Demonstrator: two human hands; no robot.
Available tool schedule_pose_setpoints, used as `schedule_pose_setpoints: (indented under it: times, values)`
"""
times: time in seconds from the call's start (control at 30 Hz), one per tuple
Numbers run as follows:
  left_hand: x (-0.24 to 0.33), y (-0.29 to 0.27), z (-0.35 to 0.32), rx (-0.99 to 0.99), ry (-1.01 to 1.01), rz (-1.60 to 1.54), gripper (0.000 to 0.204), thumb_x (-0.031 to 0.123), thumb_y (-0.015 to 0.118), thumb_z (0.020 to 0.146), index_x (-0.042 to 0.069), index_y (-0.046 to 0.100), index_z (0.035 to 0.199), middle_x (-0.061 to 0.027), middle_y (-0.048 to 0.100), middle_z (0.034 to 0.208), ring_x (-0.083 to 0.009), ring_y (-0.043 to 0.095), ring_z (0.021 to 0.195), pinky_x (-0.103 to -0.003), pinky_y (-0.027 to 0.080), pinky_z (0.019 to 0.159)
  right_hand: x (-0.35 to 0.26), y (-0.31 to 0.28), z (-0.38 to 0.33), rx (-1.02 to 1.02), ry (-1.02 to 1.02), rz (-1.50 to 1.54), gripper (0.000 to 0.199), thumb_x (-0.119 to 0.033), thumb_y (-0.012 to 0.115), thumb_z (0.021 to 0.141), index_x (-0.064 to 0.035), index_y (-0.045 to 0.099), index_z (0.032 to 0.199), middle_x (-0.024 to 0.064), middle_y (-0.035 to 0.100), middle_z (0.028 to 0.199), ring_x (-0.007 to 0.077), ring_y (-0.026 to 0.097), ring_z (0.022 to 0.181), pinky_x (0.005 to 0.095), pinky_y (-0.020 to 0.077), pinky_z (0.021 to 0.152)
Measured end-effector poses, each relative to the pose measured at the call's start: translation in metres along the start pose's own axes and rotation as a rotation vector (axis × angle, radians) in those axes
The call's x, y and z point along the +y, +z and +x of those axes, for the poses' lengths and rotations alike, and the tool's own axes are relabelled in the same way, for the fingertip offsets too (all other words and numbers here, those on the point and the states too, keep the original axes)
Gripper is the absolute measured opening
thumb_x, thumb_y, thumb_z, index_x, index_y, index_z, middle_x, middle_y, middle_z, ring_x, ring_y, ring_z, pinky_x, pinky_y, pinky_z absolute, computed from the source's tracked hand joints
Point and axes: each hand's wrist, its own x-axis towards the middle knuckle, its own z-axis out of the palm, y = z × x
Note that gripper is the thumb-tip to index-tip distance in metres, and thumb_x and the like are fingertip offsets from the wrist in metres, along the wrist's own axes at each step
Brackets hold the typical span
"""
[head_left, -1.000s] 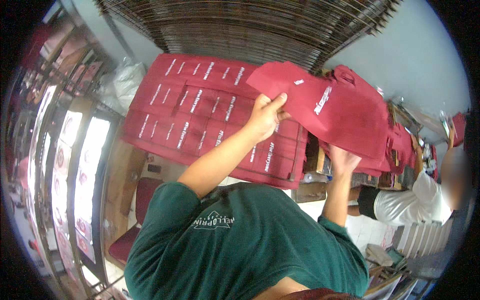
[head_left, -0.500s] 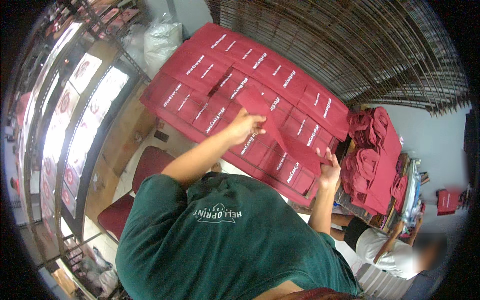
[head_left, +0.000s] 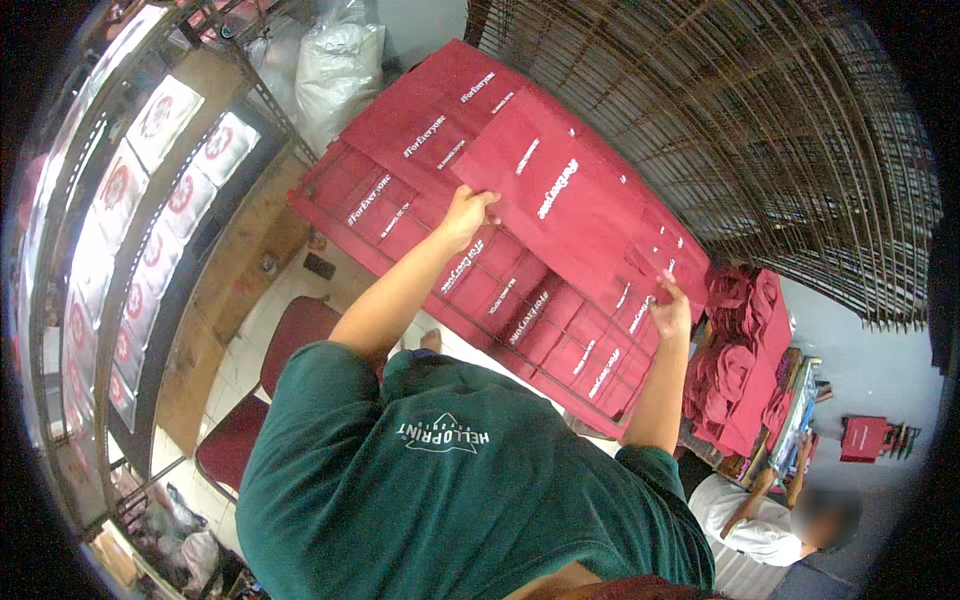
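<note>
A broad red fabric panel with white print [head_left: 560, 165] stretches between my hands over a wire rack layered with similar red printed pieces [head_left: 375, 195]. My left hand [head_left: 468, 217] pinches the panel's near-left corner, thumb and fingers closed on it. My right hand [head_left: 672, 308] is at its near-right corner, fingers bent around the edge. The panel lies over the far part of the layer and covers some of the pieces. Rack wires show between the nearer pieces.
Raised wire racks [head_left: 700, 130] slope above the far side. Bundles of red fabric [head_left: 735, 370] lie to the right, with a co-worker in a white shirt [head_left: 745, 515] beyond. Printed white sheets [head_left: 180, 195] lie on the left shelf, near a dark red chair [head_left: 300, 335] and white plastic sack [head_left: 340, 75].
The panel, earlier a narrow twisted strip between my hands, is now spread wide over the far pieces. My left hand has shifted slightly left and up; the right has moved slightly.
</note>
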Motion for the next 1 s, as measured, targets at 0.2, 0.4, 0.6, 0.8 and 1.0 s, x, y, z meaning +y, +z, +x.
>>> schedule_pose_setpoints:
  times: [0.2,0.4,0.6,0.8,1.0]
  values:
    - [-0.09,-0.065,0.075,0.289,-0.116,0.152,0.026,-0.002,0.058,0.078,0.0,0.054,0.104,-0.0096,0.06,0.097,-0.0192,0.06,0.083,-0.032,0.055,0.067,0.048,0.049,0.058,0.22,0.01,-0.31,0.061,-0.002,0.052,0.08,-0.003,0.022,0.133,0.009,0.06,0.102,0.0197,0.058,0.086,0.038,0.0492,0.074]
    - [-0.106,-0.083,0.081,0.35,-0.079,0.358,0.021,0.001,0.061,0.076,-0.001,0.059,0.097,-0.01,0.062,0.089,-0.0183,0.062,0.069,-0.029,0.054,0.057,0.068,0.069,0.063,0.27,-0.041,-0.42,0.055,-0.011,0.045,0.085,-0.0013,0.023,0.135,0.0096,0.063,0.099,0.0167,0.06,0.081,0.0394,0.0473,0.069]
    - [-0.095,-0.081,0.08,0.382,-0.095,0.185,0.02,-0.002,0.062,0.076,-0.002,0.055,0.096,-0.0092,0.058,0.09,-0.0182,0.06,0.076,-0.03,0.056,0.062,0.066,0.066,0.071,0.272,-0.221,-0.426,0.045,-0.01,0.045,0.084,-0.0018,0.036,0.127,0.0078,0.064,0.096,0.0132,0.057,0.071,0.0304,0.0418,0.057]
    - [-0.104,-0.092,0.096,0.467,-0.009,0.274,0.03,0.003,0.068,0.068,-0.002,0.052,0.092,-0.0096,0.061,0.083,-0.0185,0.061,0.07,-0.032,0.052,0.058,0.074,0.067,0.068,0.416,-0.053,-0.506,0.048,-0.006,0.044,0.081,-0.0026,0.037,0.128,0.005,0.061,0.084,0.0166,0.056,0.068,0.0326,0.0461,0.053]
    - [-0.113,-0.1,0.096,0.565,-0.014,0.648,0.052,0.013,0.072,0.064,0.001,0.042,0.104,-0.0161,0.062,0.086,-0.0314,0.061,0.083,-0.039,0.047,0.076,0.084,0.065,0.058,0.475,-0.006,-0.454,0.052,-0.005,0.045,0.08,-0.0028,0.034,0.131,0.0083,0.058,0.091,0.0193,0.056,0.074,0.0401,0.0497,0.059]
